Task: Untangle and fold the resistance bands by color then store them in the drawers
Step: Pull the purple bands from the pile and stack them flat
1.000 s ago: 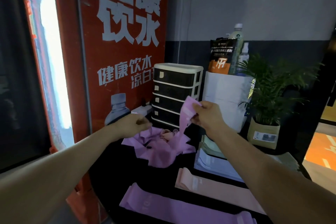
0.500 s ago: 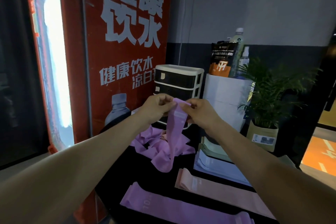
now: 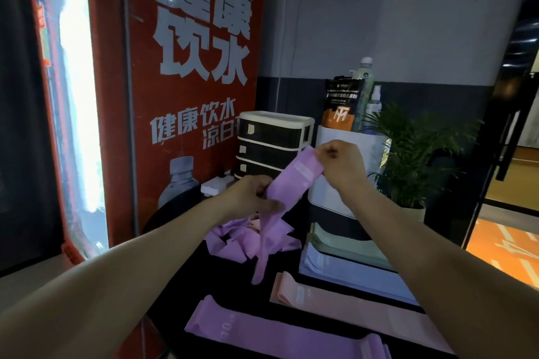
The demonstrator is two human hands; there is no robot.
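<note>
A purple resistance band (image 3: 294, 183) is held up over the dark table (image 3: 175, 294). My right hand (image 3: 339, 165) pinches its top end, and my left hand (image 3: 250, 198) grips it lower down; its tail hangs toward the table. Beneath it lies a tangled pile of purple bands (image 3: 233, 239). A flat purple band (image 3: 277, 332) and a flat pink band (image 3: 344, 303) lie nearer to me. Pale blue folded bands (image 3: 344, 274) and green folded bands (image 3: 347, 242) are stacked at the right. The small drawer unit (image 3: 271, 143) stands behind, drawers closed.
A red water-dispenser panel (image 3: 189, 67) rises at the left. A white box (image 3: 338, 195) with a pouch and bottles on top stands to the right of the drawers. A potted plant (image 3: 414, 154) stands further right. A white power strip (image 3: 217, 185) lies by the drawers.
My right hand lifted one purple band out of the pile. My left hand joined it at the top, then slid down the band and now grips it lower.
</note>
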